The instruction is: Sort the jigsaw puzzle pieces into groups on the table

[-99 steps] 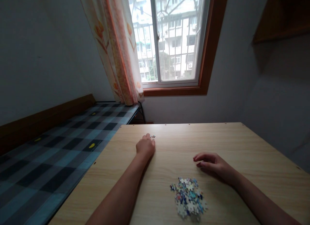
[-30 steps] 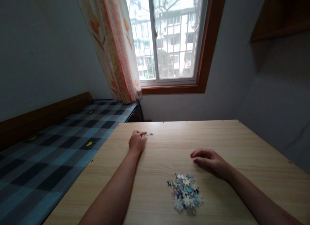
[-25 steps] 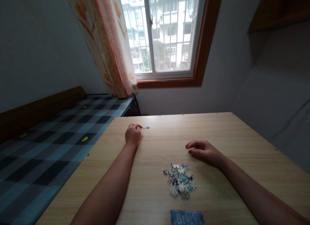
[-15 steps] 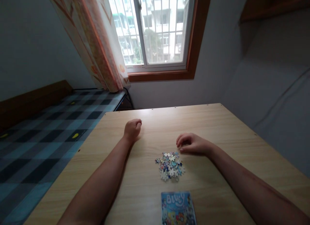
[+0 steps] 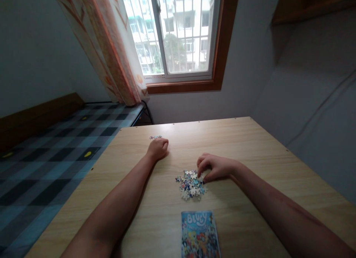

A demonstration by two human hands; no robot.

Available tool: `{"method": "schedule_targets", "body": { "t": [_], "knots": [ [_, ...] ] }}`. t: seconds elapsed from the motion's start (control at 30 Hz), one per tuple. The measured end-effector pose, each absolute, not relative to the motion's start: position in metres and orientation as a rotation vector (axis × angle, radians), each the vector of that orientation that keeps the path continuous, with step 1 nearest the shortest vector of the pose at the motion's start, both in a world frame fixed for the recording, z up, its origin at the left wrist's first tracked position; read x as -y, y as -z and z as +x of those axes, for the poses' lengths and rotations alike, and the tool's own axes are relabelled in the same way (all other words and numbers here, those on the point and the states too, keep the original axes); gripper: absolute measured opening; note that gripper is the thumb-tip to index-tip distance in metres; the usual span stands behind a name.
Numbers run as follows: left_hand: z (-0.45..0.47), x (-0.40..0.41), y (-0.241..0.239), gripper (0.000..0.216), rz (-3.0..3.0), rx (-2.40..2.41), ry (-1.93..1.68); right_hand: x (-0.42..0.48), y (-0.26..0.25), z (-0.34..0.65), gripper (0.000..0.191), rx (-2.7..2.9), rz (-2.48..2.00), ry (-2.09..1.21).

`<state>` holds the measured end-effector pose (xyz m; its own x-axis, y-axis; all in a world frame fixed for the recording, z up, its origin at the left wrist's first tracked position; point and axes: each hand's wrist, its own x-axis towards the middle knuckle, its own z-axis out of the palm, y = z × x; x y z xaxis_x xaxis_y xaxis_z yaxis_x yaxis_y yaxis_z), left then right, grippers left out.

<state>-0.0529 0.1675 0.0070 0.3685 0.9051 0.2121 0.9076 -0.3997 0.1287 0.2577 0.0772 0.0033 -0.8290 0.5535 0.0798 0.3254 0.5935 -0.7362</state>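
Observation:
A pile of small colourful puzzle pieces [image 5: 190, 184] lies on the light wooden table [image 5: 264, 165]. My right hand [image 5: 214, 166] rests beside its right edge, fingers curled and pinched together at the top of the pile; what they grip is hidden. My left hand [image 5: 158, 148] lies further back as a loose fist with nothing visible in it. Just beyond its knuckles sit a few joined puzzle pieces [image 5: 155, 137], apart from the hand. A blue picture card marked "Bluey" [image 5: 199, 234] lies flat in front of the pile.
A bed with a blue and black checked cover [image 5: 52, 150] runs along the table's left side. A window [image 5: 178, 32] with an orange patterned curtain [image 5: 111, 46] is behind the table. A grey wall stands close on the right.
The view has tipped down, bringing the Bluey card into sight. My left hand let go of the joined pieces and drew back. My right hand slid left to the pile and pinched.

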Motion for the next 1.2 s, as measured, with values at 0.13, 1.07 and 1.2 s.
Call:
{"method": "schedule_targets", "body": {
  "t": [0.13, 1.07, 1.2],
  "knots": [
    [-0.050, -0.163, -0.007, 0.030, -2.609, 1.679, 0.321, -0.078, -0.002, 0.256, 0.024, 2.524, -0.728, -1.066],
    [-0.027, -0.110, 0.001, 0.030, -2.385, 1.922, 0.384, -0.077, -0.012, 0.247, 0.013, 2.611, -0.716, -1.060],
    [-0.031, -0.112, 0.000, 0.030, -2.414, 1.927, 0.417, -0.082, -0.014, 0.259, 0.025, 2.476, -0.706, -1.389]
  ]
}}
